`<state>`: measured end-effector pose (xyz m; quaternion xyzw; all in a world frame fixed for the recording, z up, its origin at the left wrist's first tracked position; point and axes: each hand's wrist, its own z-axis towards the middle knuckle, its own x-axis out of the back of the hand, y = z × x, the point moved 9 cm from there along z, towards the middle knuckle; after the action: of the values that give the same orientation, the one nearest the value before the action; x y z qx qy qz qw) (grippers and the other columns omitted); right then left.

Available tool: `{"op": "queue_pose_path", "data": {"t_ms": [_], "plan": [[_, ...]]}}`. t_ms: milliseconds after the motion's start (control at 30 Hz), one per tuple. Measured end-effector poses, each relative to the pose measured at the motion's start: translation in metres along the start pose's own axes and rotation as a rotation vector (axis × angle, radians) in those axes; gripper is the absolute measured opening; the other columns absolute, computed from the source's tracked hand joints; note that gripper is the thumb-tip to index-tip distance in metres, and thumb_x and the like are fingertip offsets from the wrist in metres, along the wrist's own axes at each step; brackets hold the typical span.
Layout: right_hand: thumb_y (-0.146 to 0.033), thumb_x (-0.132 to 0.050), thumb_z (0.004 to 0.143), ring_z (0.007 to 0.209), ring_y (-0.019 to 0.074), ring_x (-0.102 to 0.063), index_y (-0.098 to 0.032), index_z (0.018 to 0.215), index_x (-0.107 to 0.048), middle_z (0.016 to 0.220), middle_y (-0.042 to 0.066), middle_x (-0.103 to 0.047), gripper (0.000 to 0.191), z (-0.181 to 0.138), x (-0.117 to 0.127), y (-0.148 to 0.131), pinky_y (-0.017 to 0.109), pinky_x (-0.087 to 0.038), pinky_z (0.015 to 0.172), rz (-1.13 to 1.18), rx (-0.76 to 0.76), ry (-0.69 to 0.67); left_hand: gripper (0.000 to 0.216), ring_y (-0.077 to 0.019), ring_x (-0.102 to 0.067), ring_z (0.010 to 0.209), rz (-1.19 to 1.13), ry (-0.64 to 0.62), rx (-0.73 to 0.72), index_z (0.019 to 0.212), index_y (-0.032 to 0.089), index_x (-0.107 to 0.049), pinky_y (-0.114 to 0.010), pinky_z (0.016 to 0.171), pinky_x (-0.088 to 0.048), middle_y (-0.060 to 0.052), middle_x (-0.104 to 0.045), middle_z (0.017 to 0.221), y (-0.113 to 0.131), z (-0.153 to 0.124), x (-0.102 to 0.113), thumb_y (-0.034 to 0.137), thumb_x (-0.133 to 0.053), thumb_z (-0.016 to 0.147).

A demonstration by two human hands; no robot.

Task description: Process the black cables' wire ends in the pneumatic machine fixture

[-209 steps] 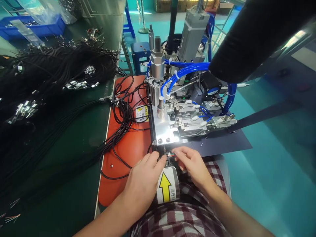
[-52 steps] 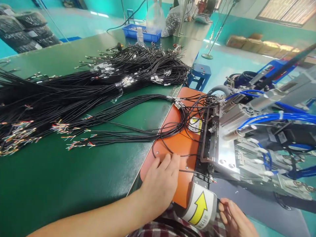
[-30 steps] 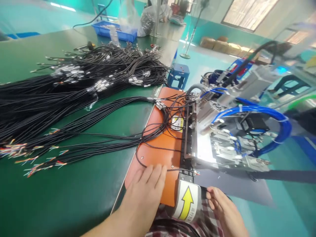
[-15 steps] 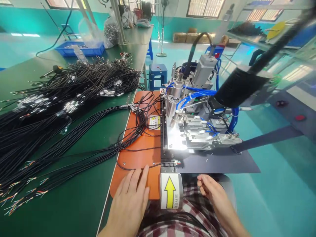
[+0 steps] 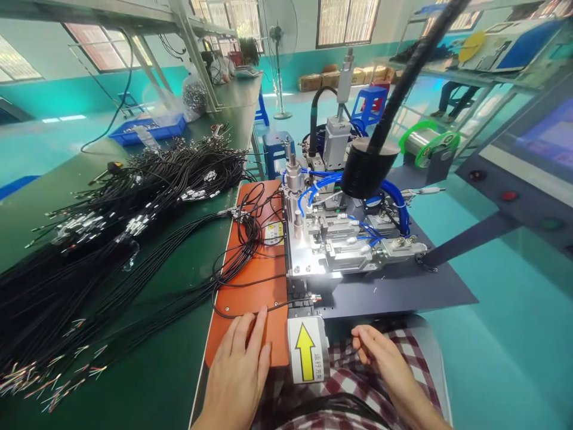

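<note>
My left hand (image 5: pixel 239 358) lies flat on the orange board (image 5: pixel 250 292), its fingers stretched and holding nothing. Its fingertips are at a black cable (image 5: pixel 273 307), perhaps touching it. That cable's bare end reaches the dark metal track at the machine's near edge. Over the lap, my right hand (image 5: pixel 376 352) is curled closed, thumb against the fingers, with nothing visible in it. Between the hands is a rounded cover with a yellow arrow label (image 5: pixel 306 351). More black cables (image 5: pixel 246 242) lie looped on the board, their other ends trailing left.
The machine (image 5: pixel 340 233) with blue air tubes stands ahead; a black cylinder (image 5: pixel 369 170) hangs above it. Heaps of black cables (image 5: pixel 147 185) cover the green table (image 5: pixel 165 334) on the left. A control panel (image 5: pixel 523 173) and a green-rimmed spool (image 5: pixel 427 144) are at right.
My view has tilted up and turned a little to the right, bringing more of the control panel and the spool into sight. Both hands keep nearly the same place and pose.
</note>
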<state>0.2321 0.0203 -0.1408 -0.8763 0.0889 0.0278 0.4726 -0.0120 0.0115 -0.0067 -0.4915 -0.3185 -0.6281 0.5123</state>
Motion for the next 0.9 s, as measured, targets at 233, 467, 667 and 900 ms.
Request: {"op": "queue_pose_path", "data": {"t_ms": [233, 467, 667, 900], "plan": [[-0.061, -0.064, 0.073, 0.055, 0.0114, -0.045, -0.018, 0.080, -0.067, 0.069, -0.001, -0.059, 0.044, 0.007, 0.007, 0.013, 0.025, -0.035, 0.056, -0.021, 0.007, -0.032, 0.060, -0.0271, -0.055, 0.103, -0.020, 0.025, 0.021, 0.149, 0.023, -0.017, -0.035, 0.080, -0.049, -0.011, -0.055, 0.117, 0.000, -0.001, 0.004, 0.026, -0.038, 0.093], [-0.057, -0.063, 0.076, 0.056, 0.0119, -0.045, -0.019, 0.081, -0.068, 0.070, -0.001, -0.059, 0.039, 0.006, 0.013, 0.014, 0.025, -0.037, 0.056, -0.026, 0.007, 0.001, 0.056, -0.0298, -0.049, 0.115, -0.139, -0.104, 0.131, 0.148, 0.024, -0.022, -0.042, 0.091, -0.047, -0.011, -0.050, 0.130, -0.020, 0.020, -0.017, 0.032, -0.035, 0.094], [-0.055, -0.062, 0.078, 0.057, 0.0124, -0.046, -0.020, 0.086, -0.067, 0.073, 0.000, -0.060, 0.037, 0.012, 0.026, 0.036, 0.025, -0.038, 0.055, -0.026, -0.012, -0.015, 0.048, -0.0270, -0.042, 0.125, -0.253, -0.225, 0.146, 0.143, 0.027, -0.033, -0.043, 0.097, -0.046, -0.009, -0.043, 0.137, -0.046, 0.054, -0.044, 0.029, -0.033, 0.095], [-0.058, -0.069, 0.063, 0.052, 0.0179, -0.055, -0.022, 0.079, -0.069, 0.062, 0.002, -0.063, 0.040, 0.017, 0.056, 0.061, 0.028, -0.045, 0.047, -0.054, -0.046, 0.087, 0.045, -0.0266, -0.048, 0.117, -0.249, -0.084, 0.131, 0.137, 0.027, -0.043, -0.041, 0.091, -0.048, -0.010, -0.049, 0.127, -0.033, 0.054, -0.038, 0.025, -0.041, 0.092]]}}
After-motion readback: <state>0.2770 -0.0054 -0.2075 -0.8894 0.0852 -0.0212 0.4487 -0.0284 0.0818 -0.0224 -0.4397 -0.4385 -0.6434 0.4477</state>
